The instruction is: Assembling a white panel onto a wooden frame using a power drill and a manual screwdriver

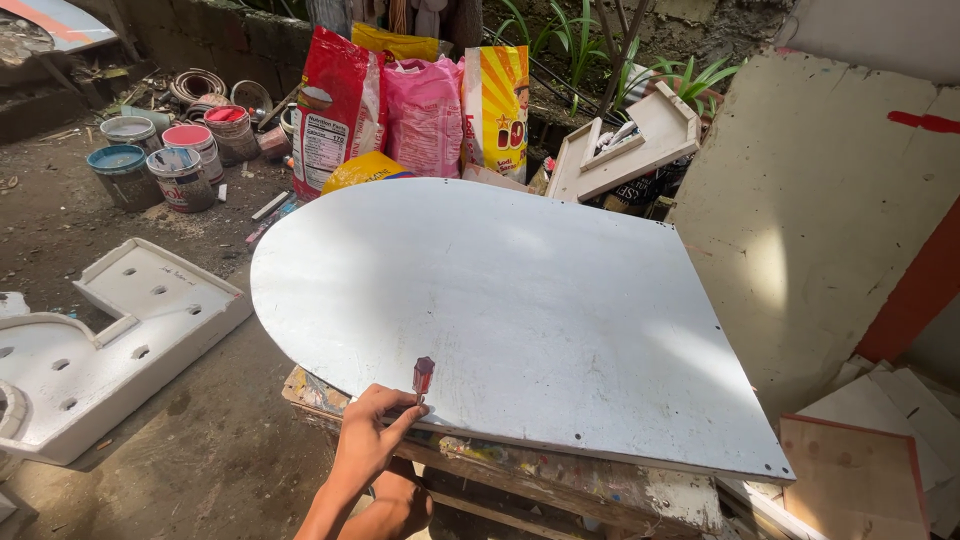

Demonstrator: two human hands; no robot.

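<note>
A large white board (520, 300) with a rounded left end lies flat on a paint-stained wooden bench (560, 480). My left hand (372, 435) is at the board's near edge. Its fingers are closed around a small tool with a red handle (423, 375), which stands upright with its tip on the board. My right hand (402, 505) is lower, just below the bench's front edge and partly hidden. I cannot see whether it holds anything.
A white moulded panel with holes (100, 340) lies on the dirt floor at left. Paint cans (160, 160) stand at the back left. Coloured sacks (420, 110) stand behind the board. A big pale sheet (820, 220) leans at right, with flat boards (860, 470) stacked below it.
</note>
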